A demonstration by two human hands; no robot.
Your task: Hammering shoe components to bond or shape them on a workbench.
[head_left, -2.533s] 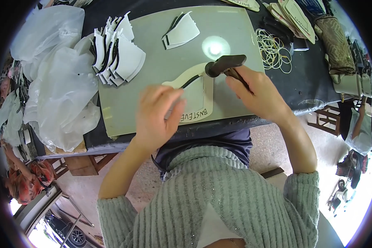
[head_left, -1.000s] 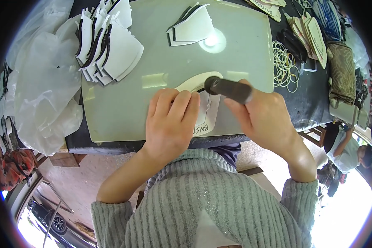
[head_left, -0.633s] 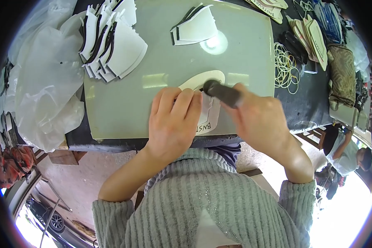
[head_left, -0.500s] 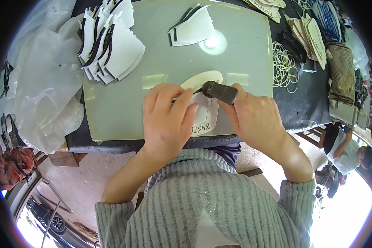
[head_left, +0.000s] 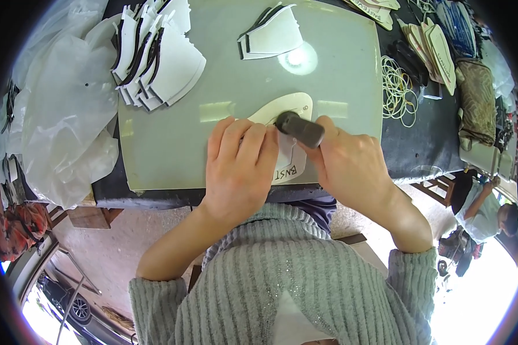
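My right hand [head_left: 350,160] is closed around a hammer [head_left: 303,130]; its dark metal head slants over the workpiece, and the hand hides the handle. Under the head is a white cut piece [head_left: 284,153], which looks like a shoe-upper part. It lies on a cream pattern template [head_left: 290,103] with dark lettering, near the table's front edge. My left hand [head_left: 239,167] covers the piece's left side, fingers close together and bent, fingertips pressing it down by the hammer head. What lies under those fingers is hidden.
Overlapping white pieces with black edges [head_left: 178,66] lie at the back left, a smaller stack [head_left: 276,35] at back centre. Clear plastic bags [head_left: 63,115] cover the left side. Looped pale cord [head_left: 398,92], more templates [head_left: 437,54] and a patterned pouch [head_left: 476,103] are at the right.
The hammer head has shifted slightly left and lower. My left hand has moved right, its fingers drawn closer together and now covering the dark strip that showed between them.
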